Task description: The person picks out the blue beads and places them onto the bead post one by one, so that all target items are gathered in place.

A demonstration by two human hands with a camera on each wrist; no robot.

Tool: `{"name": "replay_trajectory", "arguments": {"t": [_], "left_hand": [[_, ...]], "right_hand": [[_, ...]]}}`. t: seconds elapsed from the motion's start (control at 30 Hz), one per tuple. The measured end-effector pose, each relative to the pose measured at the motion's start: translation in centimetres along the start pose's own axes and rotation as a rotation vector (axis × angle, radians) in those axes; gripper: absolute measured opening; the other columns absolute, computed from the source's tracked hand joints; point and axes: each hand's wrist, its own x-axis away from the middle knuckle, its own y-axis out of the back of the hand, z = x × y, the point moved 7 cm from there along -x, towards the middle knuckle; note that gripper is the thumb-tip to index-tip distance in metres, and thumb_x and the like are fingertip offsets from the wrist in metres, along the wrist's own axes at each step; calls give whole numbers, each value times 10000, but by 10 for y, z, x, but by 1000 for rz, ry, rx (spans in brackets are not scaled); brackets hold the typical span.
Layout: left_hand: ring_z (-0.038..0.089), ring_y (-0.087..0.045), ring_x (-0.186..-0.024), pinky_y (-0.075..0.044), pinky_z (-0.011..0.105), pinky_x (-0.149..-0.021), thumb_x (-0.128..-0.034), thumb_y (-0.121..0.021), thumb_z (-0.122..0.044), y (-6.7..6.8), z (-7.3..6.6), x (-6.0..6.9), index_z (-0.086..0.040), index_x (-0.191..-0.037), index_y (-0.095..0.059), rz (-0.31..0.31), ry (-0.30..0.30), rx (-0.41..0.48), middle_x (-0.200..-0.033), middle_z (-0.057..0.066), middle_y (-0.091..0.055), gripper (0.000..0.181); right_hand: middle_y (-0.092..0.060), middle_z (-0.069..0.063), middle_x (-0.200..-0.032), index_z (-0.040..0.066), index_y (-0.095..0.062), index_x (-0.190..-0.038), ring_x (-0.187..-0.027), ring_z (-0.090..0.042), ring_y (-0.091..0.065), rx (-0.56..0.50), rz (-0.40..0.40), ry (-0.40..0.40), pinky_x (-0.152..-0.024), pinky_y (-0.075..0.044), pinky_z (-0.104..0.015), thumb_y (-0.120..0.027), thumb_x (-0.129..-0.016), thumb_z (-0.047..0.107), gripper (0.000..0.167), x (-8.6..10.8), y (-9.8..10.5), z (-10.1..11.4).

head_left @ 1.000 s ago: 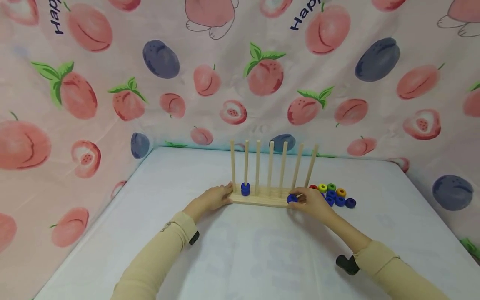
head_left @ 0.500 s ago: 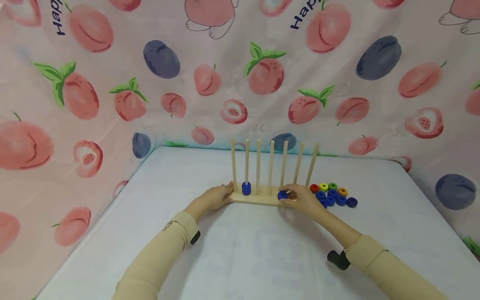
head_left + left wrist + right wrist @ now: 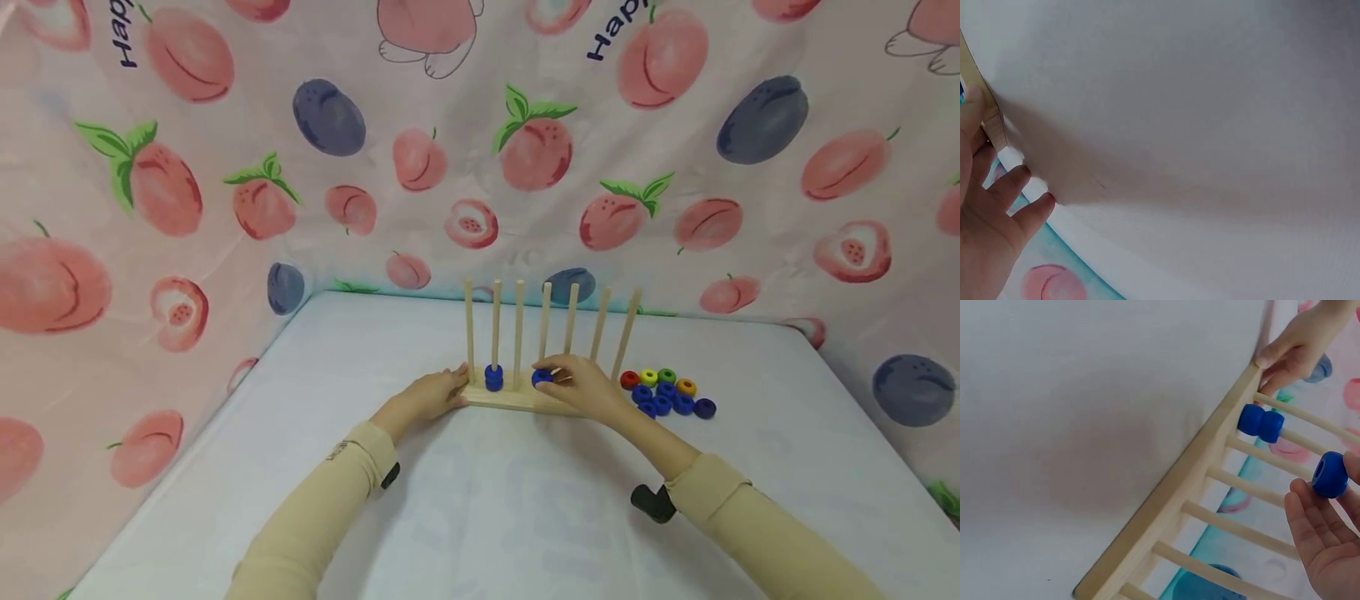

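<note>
Fruit-print cloth is hanging behind the white bench. Mid-frame, I am viewing: peg rack, fingers of my left hand clamping its left end; single blue ring, just right of centre, fingers of my right hand pinching it; two blue rings, sitting on the second peg from left; loose coloured rings, lying farther right.

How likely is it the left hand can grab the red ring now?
Probably not: the left hand holds one end of the wooden rack, whose pegs, plus the right hand, stand between that hand and the red ring.
</note>
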Motion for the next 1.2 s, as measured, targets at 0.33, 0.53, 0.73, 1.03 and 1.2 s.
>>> {"name": "replay_trajectory", "arguments": {"t": [0.33,0.53,0.73,1.03,1.2], "left_hand": [[401,-356,-1352,-305,492,-1131,-971,-515,-258,1,-1,1,-26,-1435,-358,-9,8,4,-1535,120,-263,542],[414,-366,-1341,-316,504,-1121,-964,-528,-253,0,0,1,-19,-1431,-362,-11,9,0,-1526,133,-279,548],[415,-363,-1341,-314,502,-1122,-964,-525,-269,1,-1,1,-13,-1429,-361,-23,-4,10,-1525,140,-273,555],[417,-350,-1348,-305,505,-1126,-973,-513,-266,-1,0,2,-3,-1426,-362,-19,3,16,-1529,132,-269,545],[411,-360,-1345,-311,492,-1127,-970,-521,-259,-1,-2,1,-8,-1421,-372,-21,2,10,-1527,125,-278,538]], "right_hand": [[-650,-206,-1122,-51,-608,-1182,-966,-308,-656,-130,-83,13,-876,-556,-418,-658,-876,90,341,-10,7,20],[-652,-211,-1120,-64,-585,-1204,-964,-314,-659,-119,-160,63,-888,-549,-408,-672,-858,60,378,-16,16,36],[-667,-214,-1103,-63,-597,-1185,-939,-308,-675,-108,-237,120,-873,-554,-385,-684,-837,26,369,-25,29,54],[-670,-195,-1092,-48,-607,-1180,-988,-300,-666,-112,-278,95,-884,-552,-371,-692,-842,65,367,-33,37,65],[-658,-213,-1102,-59,-603,-1185,-994,-316,-659,-130,-302,122,-897,-545,-399,-692,-834,36,374,-38,43,73]]}}
